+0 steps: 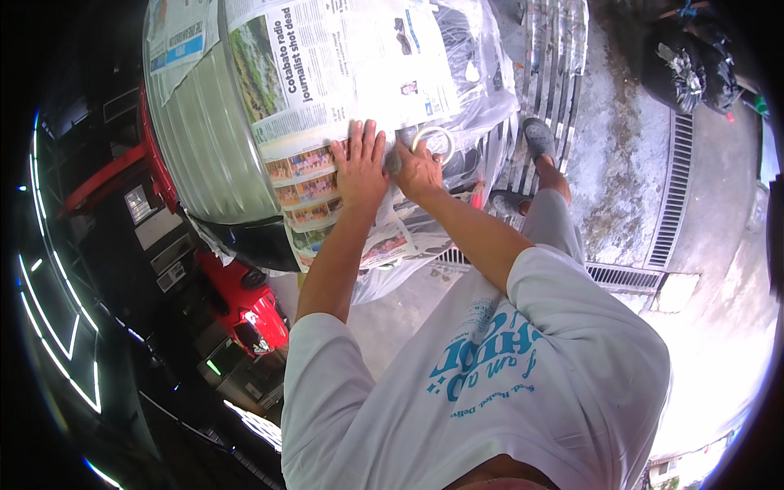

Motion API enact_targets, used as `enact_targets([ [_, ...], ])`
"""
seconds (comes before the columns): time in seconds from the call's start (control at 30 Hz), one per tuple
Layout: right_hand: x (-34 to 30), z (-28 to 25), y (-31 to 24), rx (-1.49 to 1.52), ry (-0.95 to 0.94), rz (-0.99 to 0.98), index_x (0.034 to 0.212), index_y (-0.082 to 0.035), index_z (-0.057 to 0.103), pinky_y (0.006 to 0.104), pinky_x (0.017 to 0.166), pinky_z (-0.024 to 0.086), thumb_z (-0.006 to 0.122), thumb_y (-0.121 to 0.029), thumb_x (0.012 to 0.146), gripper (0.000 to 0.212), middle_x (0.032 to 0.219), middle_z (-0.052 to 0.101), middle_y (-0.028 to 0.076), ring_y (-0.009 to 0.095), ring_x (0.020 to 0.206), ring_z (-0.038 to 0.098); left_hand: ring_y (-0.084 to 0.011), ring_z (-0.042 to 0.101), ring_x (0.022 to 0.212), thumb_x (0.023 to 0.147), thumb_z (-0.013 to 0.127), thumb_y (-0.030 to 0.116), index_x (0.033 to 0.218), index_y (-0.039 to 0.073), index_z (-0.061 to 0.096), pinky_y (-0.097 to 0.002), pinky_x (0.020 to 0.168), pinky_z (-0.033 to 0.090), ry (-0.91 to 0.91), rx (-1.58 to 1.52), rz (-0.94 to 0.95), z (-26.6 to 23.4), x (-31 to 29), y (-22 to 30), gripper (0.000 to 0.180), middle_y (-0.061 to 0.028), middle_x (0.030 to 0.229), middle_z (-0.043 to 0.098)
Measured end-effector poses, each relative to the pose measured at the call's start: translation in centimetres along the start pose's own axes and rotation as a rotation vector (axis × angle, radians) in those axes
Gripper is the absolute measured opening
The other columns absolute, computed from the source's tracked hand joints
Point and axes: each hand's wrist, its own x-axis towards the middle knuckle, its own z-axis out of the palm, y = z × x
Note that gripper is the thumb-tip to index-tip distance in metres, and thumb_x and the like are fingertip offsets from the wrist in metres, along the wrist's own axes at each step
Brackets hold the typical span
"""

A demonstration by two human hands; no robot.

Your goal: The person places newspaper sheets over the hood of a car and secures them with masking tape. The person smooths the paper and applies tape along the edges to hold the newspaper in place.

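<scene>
- Newspaper sheets [359, 82] lie overlapping across the vehicle's silvery ribbed roof [204, 135]; mostly white with grey text columns; a green landscape picture near one edge, rows of small colour photos lower down; upper part glares in the light.
- Tape roll [450, 144]: pale, thin-walled ring with an open centre; at the right hand, over the sheets' edge by the plastic.
- Left hand [362, 173]: flat on the newspaper, fingers a little apart, clamped on nothing.
- Right hand [419, 173]: just beside the left; grip curled on the tape roll's near rim; exact finger placement hard to tell.
- Clear plastic film [490, 82]: wrinkled, hanging along the right side; shiny in folds.
</scene>
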Motion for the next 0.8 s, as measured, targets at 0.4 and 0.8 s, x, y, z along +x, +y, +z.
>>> enact_targets([
  [0.4, -5.0, -10.2, 13.2, 0.175, -0.026, 0.266, 0.170, -0.014, -0.008, 0.0572, 0.102, 0.049, 0.050, -0.007, 0.098, 0.093, 0.124, 0.063, 0.034, 0.045, 0.102, 0.069, -0.0317, 0.008, 0.165, 0.095, 0.062, 0.037, 0.169, 0.019, 0.027, -0.0706, 0.126, 0.012, 0.004, -0.096, 0.043, 0.0, -0.5, 2.6, 0.084, -0.0067, 0.179, 0.013],
  [0.8, -10.6, -12.3, 7.9, 0.239, -0.258, -0.310, 0.170, -0.008, -0.004, 0.0489, 0.095, 0.051, 0.047, -0.008, 0.100, 0.087, 0.106, 0.071, 0.027, 0.045, 0.099, 0.069, -0.0374, 0.070, 0.103, 0.097, 0.072, 0.015, 0.124, -0.004, 0.071, -0.0416, 0.088, 0.056, 0.416, -1.500, -0.041, -2.4, -6.4, 12.4, 0.033, -0.0225, 0.112, 0.071],
])
